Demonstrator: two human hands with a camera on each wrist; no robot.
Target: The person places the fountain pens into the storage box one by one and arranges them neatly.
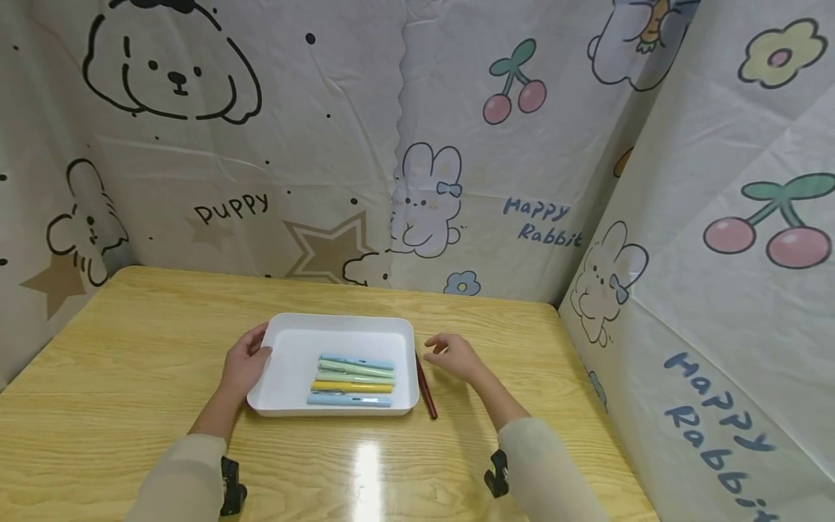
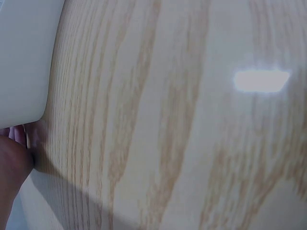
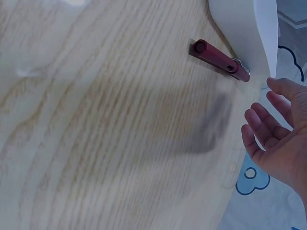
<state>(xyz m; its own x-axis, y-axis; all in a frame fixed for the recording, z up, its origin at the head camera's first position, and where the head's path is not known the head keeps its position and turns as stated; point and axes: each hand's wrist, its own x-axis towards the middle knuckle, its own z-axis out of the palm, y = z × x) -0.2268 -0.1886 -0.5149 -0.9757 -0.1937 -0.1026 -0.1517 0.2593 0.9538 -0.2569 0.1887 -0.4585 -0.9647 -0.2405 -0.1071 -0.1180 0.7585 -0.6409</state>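
A white tray lies on the wooden table with several pens in its right half: light blue, yellow and pale green ones, plus another light blue at the back. My left hand grips the tray's left wall, thumb over the rim; in the left wrist view only part of this hand shows under the tray's corner. Beside the tray's right wall lies a dark red pen, its clip showing in the right wrist view. My right hand hovers just right of it, fingers loosely bent, holding nothing.
The wooden table reaches back to a patterned cloth hanging behind it. Another cloth side closes off the right. Light glares off the table in front of the tray.
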